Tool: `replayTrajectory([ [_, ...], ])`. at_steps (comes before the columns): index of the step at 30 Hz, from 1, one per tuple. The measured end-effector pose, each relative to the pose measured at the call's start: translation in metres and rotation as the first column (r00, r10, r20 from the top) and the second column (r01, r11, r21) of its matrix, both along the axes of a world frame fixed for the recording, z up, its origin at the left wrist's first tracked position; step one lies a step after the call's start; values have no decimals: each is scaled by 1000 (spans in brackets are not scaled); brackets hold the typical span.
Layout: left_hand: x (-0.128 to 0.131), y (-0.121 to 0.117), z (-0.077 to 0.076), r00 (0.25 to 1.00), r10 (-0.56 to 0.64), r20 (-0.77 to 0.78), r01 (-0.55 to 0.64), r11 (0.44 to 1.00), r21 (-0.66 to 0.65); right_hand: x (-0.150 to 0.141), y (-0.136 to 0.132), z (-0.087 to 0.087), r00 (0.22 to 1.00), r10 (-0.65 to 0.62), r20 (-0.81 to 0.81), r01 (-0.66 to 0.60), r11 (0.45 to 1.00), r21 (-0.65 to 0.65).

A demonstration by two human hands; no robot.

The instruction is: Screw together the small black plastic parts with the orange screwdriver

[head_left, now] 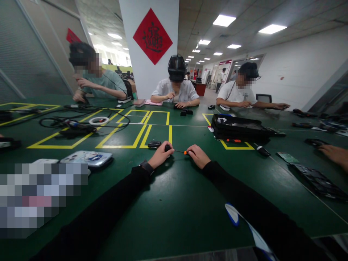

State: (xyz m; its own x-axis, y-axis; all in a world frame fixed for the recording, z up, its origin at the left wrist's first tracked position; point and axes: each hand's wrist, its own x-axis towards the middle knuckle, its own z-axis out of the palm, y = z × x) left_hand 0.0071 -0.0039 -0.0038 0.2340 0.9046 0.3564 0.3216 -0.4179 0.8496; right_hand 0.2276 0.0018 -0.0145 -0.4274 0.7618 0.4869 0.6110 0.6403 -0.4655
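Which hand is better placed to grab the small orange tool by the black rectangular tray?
Right, probably: your right hand is nearer the orange tool, while your left hand holds a black piece.

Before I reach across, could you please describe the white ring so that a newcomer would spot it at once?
On the green table, look beyond and left of the left hand to the yellow outlines. The white ring lies there beside black cables, its pale, closed loop setting it apart from those dark strands.
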Motion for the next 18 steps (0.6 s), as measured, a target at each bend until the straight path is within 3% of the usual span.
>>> replayTrajectory([
  [9,0,1,-2,999,2,44,1,998,-58,2,0,0,998,45,-34,-46,999,-8],
  [18,0,1,-2,999,-16,30,16,1000,-3,1,1,0,1000,26,12,-27,999,22],
])
